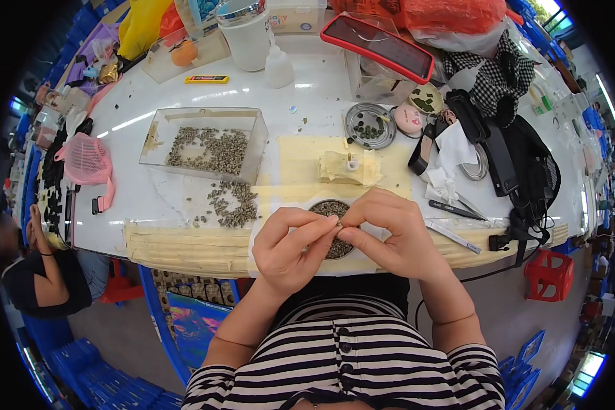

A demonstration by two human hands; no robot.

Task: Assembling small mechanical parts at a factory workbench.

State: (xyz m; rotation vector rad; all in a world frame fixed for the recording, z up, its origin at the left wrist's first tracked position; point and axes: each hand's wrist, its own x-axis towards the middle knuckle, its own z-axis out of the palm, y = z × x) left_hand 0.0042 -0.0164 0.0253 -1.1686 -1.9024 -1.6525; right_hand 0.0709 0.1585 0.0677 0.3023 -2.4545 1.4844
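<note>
Both my hands meet over a round dish point(350, 254) of small grey-brown parts at the table's front edge. The thumb and forefinger of my left hand point(288, 247) are pinched, and those of my right hand point(394, 236) close in against them from the other side. Whatever sits between the fingertips is too small to name. Just beyond the dish stands a tape-wrapped block point(342, 167) with a small peg on top. To the left, a clear plastic box point(258, 147) holds many similar small parts, and a loose heap of parts point(234, 205) lies on the table in front of it.
Tweezers point(456, 209) and a craft knife point(453, 236) lie to the right. Behind are a round tin point(370, 126), a red-cased phone point(379, 49), a white cup point(244, 41) and a small squeeze bottle point(278, 67). A pink mesh strainer point(87, 160) lies left. Another person point(48, 273) sits at far left.
</note>
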